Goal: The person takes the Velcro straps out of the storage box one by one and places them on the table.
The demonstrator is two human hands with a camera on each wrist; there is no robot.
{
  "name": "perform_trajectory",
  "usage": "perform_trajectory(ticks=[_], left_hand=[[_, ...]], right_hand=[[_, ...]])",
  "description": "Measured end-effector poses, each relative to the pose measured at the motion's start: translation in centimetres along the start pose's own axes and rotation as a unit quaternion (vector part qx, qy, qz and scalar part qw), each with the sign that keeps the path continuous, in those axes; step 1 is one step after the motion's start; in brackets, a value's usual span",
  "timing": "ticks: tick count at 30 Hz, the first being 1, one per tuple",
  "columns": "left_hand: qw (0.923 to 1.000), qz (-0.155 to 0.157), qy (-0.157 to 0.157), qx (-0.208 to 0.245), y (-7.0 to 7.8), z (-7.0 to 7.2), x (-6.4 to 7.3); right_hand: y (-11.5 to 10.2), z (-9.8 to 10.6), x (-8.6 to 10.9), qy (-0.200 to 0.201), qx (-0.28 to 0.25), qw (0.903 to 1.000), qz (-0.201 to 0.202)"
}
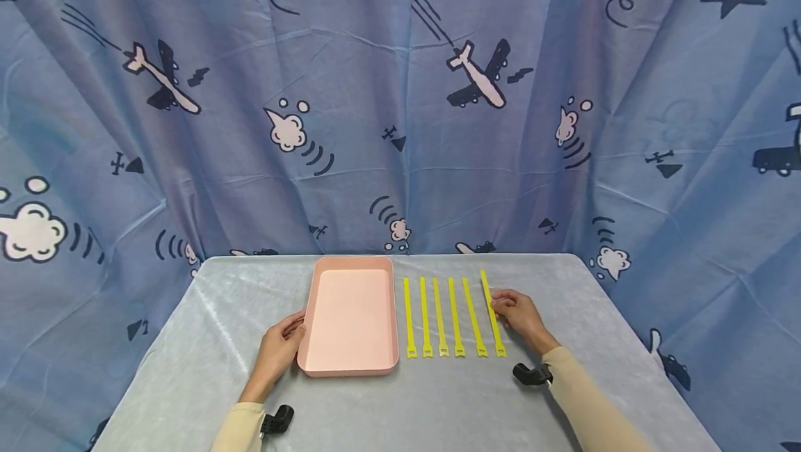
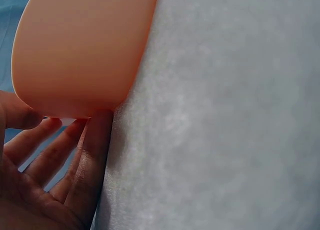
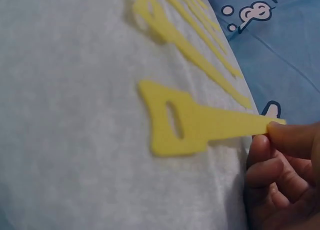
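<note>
My left hand (image 1: 279, 346) grips the left side of a shallow pink tray (image 1: 352, 320). In the left wrist view the thumb lies at the rim of the tray (image 2: 82, 50) and the fingers are against its outer wall. On the far right of a row of yellow straps, my right hand (image 1: 523, 317) pinches one yellow cable tie (image 1: 497, 335) between thumb and fingers. Seen from the right wrist, that cable tie (image 3: 225, 122) is flat, with a wide slotted head pointing away from the fingers. It stands slightly apart from the others and reaches a little farther back.
Several more yellow cable ties (image 1: 455, 320) lie side by side, slotted heads toward me, between the tray and my right hand. All rest on a table with a pale grey cloth (image 1: 400, 417). A blue patterned curtain (image 1: 400, 90) hangs behind the table's back edge.
</note>
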State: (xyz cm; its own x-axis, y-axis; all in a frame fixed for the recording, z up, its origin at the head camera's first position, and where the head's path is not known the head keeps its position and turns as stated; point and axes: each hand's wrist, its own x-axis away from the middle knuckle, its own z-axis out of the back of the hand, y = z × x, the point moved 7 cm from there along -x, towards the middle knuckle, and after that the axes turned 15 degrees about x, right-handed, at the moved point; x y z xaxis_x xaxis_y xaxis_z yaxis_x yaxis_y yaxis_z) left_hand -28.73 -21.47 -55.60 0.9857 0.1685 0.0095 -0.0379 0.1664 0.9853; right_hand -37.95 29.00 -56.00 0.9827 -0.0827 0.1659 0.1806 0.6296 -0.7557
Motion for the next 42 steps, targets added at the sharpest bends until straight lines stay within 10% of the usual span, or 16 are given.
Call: perform_trajectory(ticks=[20, 34, 42], left_hand=[[1.0000, 0.000, 0.006, -0.007, 0.0, 0.1, 0.1], [0.9995, 0.023, 0.018, -0.009, 0.2, 1.0, 0.5], [0.9945, -0.055, 0.047, -0.075, 3.0, 1.3, 0.9]], right_hand=[[1.0, 0.0, 0.0, 0.034, 0.041, 0.9983, -0.021], [-3.0, -1.0, 2.7, 0.046, 0.040, 0.9968, 0.051], [-6.4, -2.0, 5.0, 0.063, 0.100, 0.9845, 0.129]])
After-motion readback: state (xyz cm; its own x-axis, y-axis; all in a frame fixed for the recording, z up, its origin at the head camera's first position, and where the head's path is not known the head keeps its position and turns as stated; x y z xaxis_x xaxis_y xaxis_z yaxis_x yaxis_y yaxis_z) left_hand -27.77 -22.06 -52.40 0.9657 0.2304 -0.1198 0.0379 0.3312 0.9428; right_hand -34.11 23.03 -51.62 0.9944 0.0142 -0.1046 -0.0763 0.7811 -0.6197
